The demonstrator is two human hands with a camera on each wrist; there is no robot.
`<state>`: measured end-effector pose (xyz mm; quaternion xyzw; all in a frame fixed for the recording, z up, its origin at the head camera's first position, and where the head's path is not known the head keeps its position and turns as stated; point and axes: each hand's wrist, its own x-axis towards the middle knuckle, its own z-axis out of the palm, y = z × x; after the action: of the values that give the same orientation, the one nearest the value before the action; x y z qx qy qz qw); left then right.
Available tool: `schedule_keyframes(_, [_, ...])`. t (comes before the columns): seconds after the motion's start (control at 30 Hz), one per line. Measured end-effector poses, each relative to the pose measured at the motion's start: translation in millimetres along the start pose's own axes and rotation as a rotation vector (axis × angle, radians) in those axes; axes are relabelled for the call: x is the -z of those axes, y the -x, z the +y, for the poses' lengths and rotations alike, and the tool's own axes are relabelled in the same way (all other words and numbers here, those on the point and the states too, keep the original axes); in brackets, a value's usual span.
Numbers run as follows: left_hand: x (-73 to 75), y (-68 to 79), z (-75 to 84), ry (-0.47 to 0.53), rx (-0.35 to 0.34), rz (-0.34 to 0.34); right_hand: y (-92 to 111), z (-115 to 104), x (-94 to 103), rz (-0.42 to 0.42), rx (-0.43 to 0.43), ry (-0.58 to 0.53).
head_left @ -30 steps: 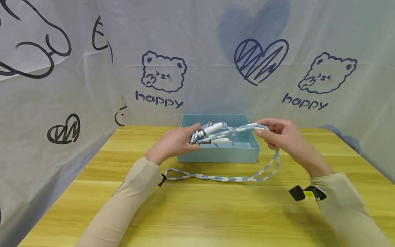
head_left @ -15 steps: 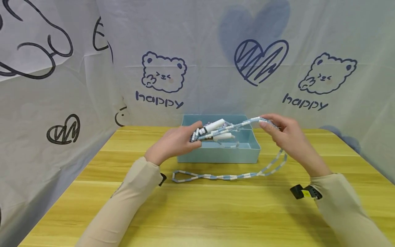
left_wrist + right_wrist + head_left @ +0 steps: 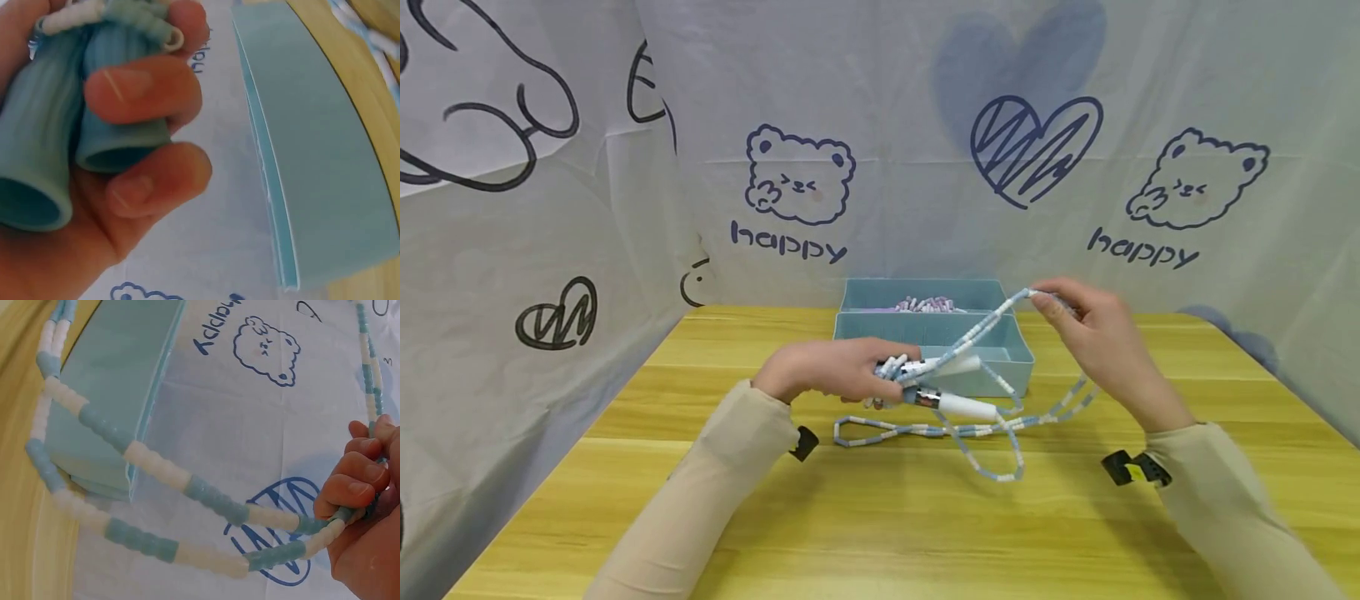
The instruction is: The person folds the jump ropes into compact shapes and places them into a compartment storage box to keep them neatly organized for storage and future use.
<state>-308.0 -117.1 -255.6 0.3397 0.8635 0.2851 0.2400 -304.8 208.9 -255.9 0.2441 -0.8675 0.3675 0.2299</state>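
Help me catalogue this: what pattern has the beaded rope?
The rope alternates blue and white, clearest in the right wrist view.

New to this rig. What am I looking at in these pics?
No robot: a person works with two bare hands, left hand and right hand. The wide picture comes from a camera on the head, looking forward and down. The two closeups come from cameras worn on each wrist.

On the wooden table stands a light blue box, with purple and white beads in its rear compartment. The person holds a blue-and-white beaded jump rope: the left hand grips its handles, the right hand holds the beaded cord. A loop of it extends in front of the box; whether it touches the table is unclear.
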Motion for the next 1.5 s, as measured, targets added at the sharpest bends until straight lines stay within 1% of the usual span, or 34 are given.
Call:
schedule_keyframes(0.03, [-0.4, 1.1, 0.8, 0.031, 0.009, -0.015, 0, 1, -1.7, -0.011, 0.0, 0.014])
schedule_keyframes(0.1, [-0.4, 2.0, 1.0, 0.078, -0.004, -0.027, 0, 4, -5.0, -0.038, -0.007, 0.03])
schedule_keyframes(0.13, [0.2, 2.2, 0.4, 0.094, -0.021, -0.027, 0, 5, -6.7, -0.052, -0.018, 0.036])
schedule_keyframes(0.3, [4.9, 2.6, -6.4, 0.198, -0.038, -0.005, 2, 10, -13.6, -0.116, -0.064, 0.024])
schedule_keyframes(0.37, [6.2, 2.9, -8.9, 0.234, -0.044, 0.0, 2, 11, -16.0, -0.141, -0.067, 0.016])
schedule_keyframes(0.47, [6.7, 3.3, -10.2, 0.29, -0.065, -0.007, 2, 16, -19.2, -0.189, -0.078, 0.015])
schedule_keyframes(0.67, [8.4, 3.3, -10.0, 0.363, -0.096, 0.048, 2, 27, -25.6, -0.314, -0.149, 0.046])
schedule_keyframes(0.8, [9.4, 1.8, -10.9, 0.376, -0.107, 0.078, 2, 32, -31.5, -0.399, -0.157, 0.041])
schedule_keyframes(0.87, [9.4, 0.8, -11.6, 0.375, -0.106, 0.092, 2, 33, -33.2, -0.439, -0.123, 0.04])
schedule_keyframes(0.9, [9.3, 0.2, -12.1, 0.371, -0.11, 0.104, 2, 34, -34.0, -0.463, -0.093, 0.038])
schedule_keyframes(0.97, [8.6, -0.9, -12.5, 0.377, -0.1, 0.123, 3, 34, -34.7, -0.506, -0.052, 0.026])
schedule_keyframes(1.03, [7.4, -2.2, -12.1, 0.395, -0.102, 0.137, 4, 33, -34.3, -0.553, -0.032, -0.018])
schedule_keyframes(1.1, [6.2, -3.2, -11.3, 0.426, -0.1, 0.153, 6, 32, -33.8, -0.601, -0.043, -0.093])
schedule_keyframes(1.13, [5.6, -4.0, -11.3, 0.447, -0.105, 0.156, 6, 31, -33.3, -0.619, -0.067, -0.131])
schedule_keyframes(1.2, [4.7, -5.2, -11.1, 0.475, -0.131, 0.167, 7, 30, -32.9, -0.643, -0.109, -0.189])
schedule_keyframes(1.23, [4.4, -6.0, -11.4, 0.487, -0.14, 0.171, 7, 29, -33.2, -0.653, -0.123, -0.199])
schedule_keyframes(1.3, [4.0, -6.7, -12.0, 0.49, -0.149, 0.188, 7, 29, -34.7, -0.669, -0.147, -0.206])
schedule_keyframes(1.37, [3.9, -7.2, -12.7, 0.484, -0.157, 0.204, 5, 30, -36.4, -0.679, -0.166, -0.188])
schedule_keyframes(1.5, [5.1, -7.6, -14.9, 0.494, -0.175, 0.232, 5, 34, -36.7, -0.672, -0.182, -0.166])
